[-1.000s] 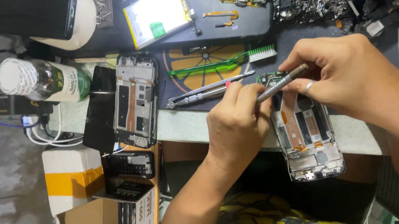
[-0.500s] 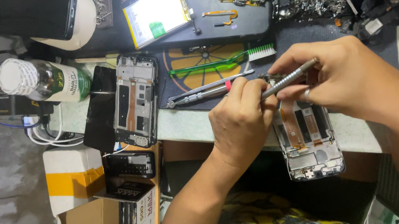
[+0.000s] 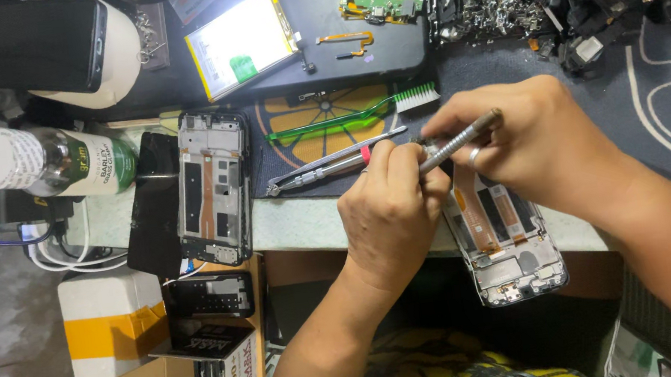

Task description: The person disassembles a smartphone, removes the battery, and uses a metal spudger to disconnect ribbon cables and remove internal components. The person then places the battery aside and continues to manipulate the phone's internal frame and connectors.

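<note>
The opened phone frame lies nearest, its near end hanging over the counter edge, its far end tucked under both hands. The left hand curls closed on top of the frame's far left corner. The right hand has its grip clamped on a metal screwdriver, tip slanting left to the left fingers. Just beyond lie tweezers and a green brush, crowding the far side; a second frame sits well left
</note>
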